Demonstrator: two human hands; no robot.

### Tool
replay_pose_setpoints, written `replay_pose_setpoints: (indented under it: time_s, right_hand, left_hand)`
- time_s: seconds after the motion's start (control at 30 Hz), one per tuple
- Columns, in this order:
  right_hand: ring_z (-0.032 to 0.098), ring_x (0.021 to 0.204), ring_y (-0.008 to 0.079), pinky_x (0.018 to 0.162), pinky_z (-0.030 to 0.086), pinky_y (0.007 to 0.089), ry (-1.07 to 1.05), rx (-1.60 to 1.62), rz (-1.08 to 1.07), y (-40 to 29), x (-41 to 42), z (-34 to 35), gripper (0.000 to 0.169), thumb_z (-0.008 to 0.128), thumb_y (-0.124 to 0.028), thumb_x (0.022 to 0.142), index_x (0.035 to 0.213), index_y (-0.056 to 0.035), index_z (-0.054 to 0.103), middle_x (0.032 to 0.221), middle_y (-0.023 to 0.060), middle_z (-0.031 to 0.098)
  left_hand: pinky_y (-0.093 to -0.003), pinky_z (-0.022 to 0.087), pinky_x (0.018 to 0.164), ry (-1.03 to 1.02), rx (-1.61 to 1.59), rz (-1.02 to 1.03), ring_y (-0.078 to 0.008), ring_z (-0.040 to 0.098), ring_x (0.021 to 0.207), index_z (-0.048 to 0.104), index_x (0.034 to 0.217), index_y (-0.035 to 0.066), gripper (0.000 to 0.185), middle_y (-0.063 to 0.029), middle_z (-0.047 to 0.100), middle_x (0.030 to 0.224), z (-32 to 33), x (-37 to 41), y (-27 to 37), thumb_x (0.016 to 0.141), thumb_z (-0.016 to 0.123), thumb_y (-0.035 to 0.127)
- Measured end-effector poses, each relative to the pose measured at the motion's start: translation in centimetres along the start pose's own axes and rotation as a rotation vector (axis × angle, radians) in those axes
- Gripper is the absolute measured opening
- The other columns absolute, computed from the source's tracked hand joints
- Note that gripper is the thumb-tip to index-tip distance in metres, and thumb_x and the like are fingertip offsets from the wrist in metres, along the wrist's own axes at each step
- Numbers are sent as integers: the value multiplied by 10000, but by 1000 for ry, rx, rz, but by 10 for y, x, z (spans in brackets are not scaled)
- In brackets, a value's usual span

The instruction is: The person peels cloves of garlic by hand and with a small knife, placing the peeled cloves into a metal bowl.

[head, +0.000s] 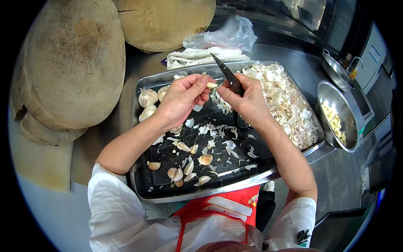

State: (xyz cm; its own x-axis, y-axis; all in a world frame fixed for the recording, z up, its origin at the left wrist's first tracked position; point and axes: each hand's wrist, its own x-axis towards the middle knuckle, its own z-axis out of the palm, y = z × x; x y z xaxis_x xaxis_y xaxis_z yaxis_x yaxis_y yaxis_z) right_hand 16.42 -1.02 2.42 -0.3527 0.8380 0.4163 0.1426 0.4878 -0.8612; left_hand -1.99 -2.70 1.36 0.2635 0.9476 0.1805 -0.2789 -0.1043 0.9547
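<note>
Between the thumb and fingers of my left hand (190,93) is a garlic clove (211,85). My right hand (248,99) grips a dark-bladed knife or open scissors (227,71), its point up and to the left; a dark loop shows below the palm, and which tool it is I cannot tell. Both hands are over a metal tray (201,196). Whole garlic bulbs (148,97) lie at the tray's left, partly behind my left hand. Loose cloves (205,159) and skin scraps are scattered nearer me. A large heap of garlic skins (283,104) fills the right side.
Right of the tray, a steel bowl (349,126) holds peeled cloves (332,121); another metal pan (337,74) stands beyond. Thick round wooden chopping blocks (75,63) are at the left and back (163,22). A white towel (204,56) and a clear plastic bag (220,39) lie behind the tray.
</note>
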Motion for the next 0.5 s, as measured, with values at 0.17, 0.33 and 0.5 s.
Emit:
replay_pose_setpoints:
  time_s: [0.17,0.33,0.5]
  right_hand:
    - [404,558,38,481,342,225,-20,-19,-37,-3,-2,6,255,733,-203,754,785,7,591,593,-32,504]
    - [418,540,85,486,372,266,-52,-151,-99,0,-2,5,289,718,-232,770,808,26,596,579,32,524]
    - [419,533,95,484,375,278,-49,-89,-123,4,-2,8,287,706,-243,781,816,22,601,573,42,526]
  left_hand:
    - [-173,401,613,21,164,48,-42,484,695,587,978,28,227,16,565,788,5,0,-1,938,495,232]
    - [-178,398,606,12,219,88,-51,482,671,584,908,31,207,17,559,765,4,-3,0,937,498,217]
    - [-182,398,596,-47,-9,80,-57,478,654,553,910,43,178,20,548,764,5,-2,-1,948,475,199]
